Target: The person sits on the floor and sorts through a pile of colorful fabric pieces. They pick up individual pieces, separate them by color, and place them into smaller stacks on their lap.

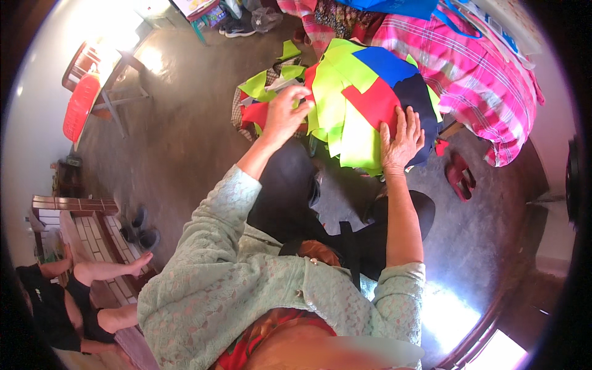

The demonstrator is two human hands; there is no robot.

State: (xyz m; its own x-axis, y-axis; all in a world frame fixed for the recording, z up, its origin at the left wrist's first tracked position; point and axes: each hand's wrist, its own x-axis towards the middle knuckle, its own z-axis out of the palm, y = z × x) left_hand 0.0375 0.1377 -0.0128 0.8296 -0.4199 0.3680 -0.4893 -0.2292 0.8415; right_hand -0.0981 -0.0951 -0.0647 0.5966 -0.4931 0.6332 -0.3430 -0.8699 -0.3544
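both your hands on a stack of cut cloth pieces

nearest you, your right hand (402, 140) lies flat, fingers spread, on the red and navy part of the cloth stack (364, 98); your left hand (285, 113) pinches a lime-green piece (323, 92) at the stack's left edge; beyond lie loose scraps (265, 86) on the floor and a pink checked cloth (475, 74)

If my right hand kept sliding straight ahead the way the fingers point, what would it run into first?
Your right hand lies flat on the stack of fabric pieces, fingers pointing up over it. Going on, it would probably cross the navy piece first, then the blue piece; depth is unclear.
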